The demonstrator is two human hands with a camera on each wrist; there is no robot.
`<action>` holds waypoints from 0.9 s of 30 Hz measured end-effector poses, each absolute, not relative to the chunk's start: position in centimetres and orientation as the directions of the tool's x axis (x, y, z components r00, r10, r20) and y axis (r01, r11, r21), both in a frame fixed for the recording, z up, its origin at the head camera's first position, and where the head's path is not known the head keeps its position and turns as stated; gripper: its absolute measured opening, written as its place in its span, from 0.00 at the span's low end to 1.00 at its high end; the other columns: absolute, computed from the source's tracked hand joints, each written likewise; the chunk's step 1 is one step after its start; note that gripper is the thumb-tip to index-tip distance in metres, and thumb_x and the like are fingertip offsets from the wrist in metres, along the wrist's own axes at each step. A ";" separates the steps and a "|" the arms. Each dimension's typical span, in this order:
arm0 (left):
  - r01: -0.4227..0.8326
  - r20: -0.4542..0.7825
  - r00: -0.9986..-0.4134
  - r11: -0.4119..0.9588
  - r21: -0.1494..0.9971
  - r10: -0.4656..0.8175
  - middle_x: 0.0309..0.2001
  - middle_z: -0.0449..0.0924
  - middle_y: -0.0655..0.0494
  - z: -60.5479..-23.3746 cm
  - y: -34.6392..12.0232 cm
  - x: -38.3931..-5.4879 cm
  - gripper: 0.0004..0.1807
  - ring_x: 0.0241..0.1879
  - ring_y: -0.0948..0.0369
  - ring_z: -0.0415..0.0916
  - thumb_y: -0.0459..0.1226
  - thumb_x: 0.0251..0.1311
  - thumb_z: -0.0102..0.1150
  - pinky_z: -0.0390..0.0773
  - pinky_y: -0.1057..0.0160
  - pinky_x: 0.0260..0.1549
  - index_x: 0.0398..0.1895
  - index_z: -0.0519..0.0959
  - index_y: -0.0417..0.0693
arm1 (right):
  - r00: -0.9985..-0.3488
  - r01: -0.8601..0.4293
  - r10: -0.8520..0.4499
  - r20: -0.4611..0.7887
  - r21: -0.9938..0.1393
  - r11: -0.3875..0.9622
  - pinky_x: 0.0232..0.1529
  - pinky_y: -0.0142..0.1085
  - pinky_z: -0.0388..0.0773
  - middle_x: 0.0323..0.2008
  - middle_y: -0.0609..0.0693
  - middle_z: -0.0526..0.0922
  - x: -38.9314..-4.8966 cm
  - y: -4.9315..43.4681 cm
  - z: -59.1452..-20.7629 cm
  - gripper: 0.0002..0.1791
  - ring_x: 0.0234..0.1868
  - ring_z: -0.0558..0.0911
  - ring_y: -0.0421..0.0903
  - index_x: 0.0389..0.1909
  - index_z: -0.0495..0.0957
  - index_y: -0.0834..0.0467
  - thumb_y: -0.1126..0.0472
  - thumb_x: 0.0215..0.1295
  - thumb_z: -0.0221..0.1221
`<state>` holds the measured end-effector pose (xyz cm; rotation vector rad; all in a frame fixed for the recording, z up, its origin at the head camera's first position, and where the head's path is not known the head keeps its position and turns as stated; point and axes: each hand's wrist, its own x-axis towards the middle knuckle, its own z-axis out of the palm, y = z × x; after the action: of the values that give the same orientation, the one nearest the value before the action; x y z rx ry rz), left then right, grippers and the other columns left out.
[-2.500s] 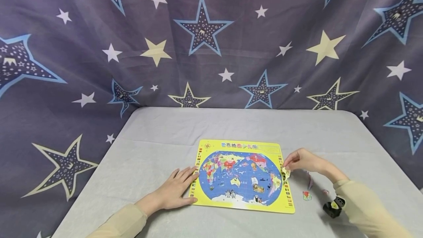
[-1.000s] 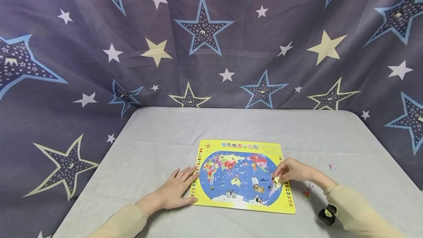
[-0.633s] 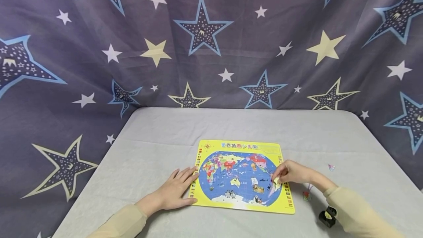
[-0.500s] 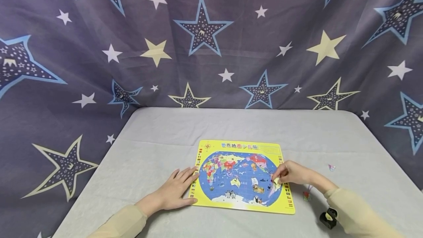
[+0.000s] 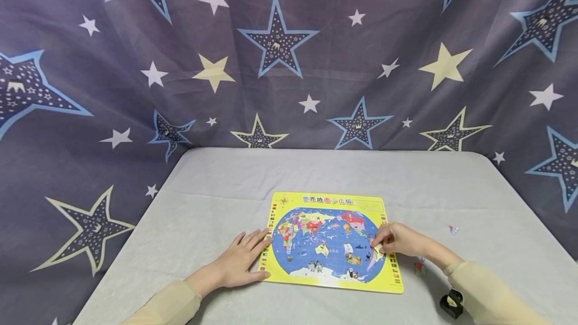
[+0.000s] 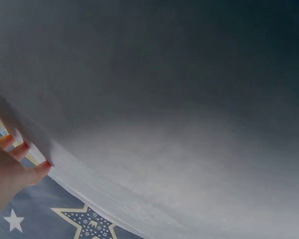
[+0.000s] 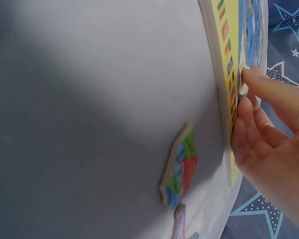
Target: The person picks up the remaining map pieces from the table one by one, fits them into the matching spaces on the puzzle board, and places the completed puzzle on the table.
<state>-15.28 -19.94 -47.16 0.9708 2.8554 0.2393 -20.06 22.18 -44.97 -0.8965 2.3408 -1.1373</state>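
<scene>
A world map puzzle board with a yellow border lies on the table. My left hand rests with spread, straight fingers on its left border; in the left wrist view this hand shows only at the far left. At the right side of the map, my right hand pinches a small yellow puzzle piece, low over the South America area. The right wrist view shows the thumb and fingers of this hand at the piece, partly hiding it, beside the flag-printed border.
Right of the board lie loose puzzle pieces: a red and green one, seen close in the right wrist view with a pink piece beside it, and a small pale one. A starry curtain hangs behind the grey-covered table.
Since the earliest frame my right hand has carried the yellow piece left from the board's right border onto the map. Lately it has shifted only slightly there. The left hand has stayed put.
</scene>
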 end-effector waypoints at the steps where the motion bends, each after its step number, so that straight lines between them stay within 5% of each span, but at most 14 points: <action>1: 0.594 -0.059 -0.788 0.782 0.189 0.613 0.68 0.47 0.53 -47.2 -19.9 -15.3 0.43 0.66 0.52 0.46 0.67 0.53 0.36 0.48 0.42 0.58 0.66 0.55 0.49 | -0.719 -0.379 -0.692 -0.061 -0.801 0.464 0.24 0.26 0.69 0.31 0.51 0.76 -20.0 22.2 -45.0 0.08 0.24 0.70 0.36 0.32 0.82 0.66 0.72 0.49 0.60; 27: 0.594 -0.065 -0.787 0.783 0.186 0.613 0.68 0.47 0.53 -47.1 -19.9 -15.3 0.43 0.66 0.52 0.46 0.67 0.53 0.35 0.48 0.43 0.58 0.67 0.54 0.50 | -0.721 -0.390 -0.689 -0.070 -0.782 0.487 0.25 0.27 0.70 0.35 0.53 0.76 -19.7 22.0 -44.7 0.08 0.29 0.70 0.38 0.33 0.82 0.64 0.71 0.50 0.60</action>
<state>-15.33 -19.91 -47.08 0.9693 2.8500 0.2353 -19.72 22.00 -44.66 -0.9012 2.3617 -1.1005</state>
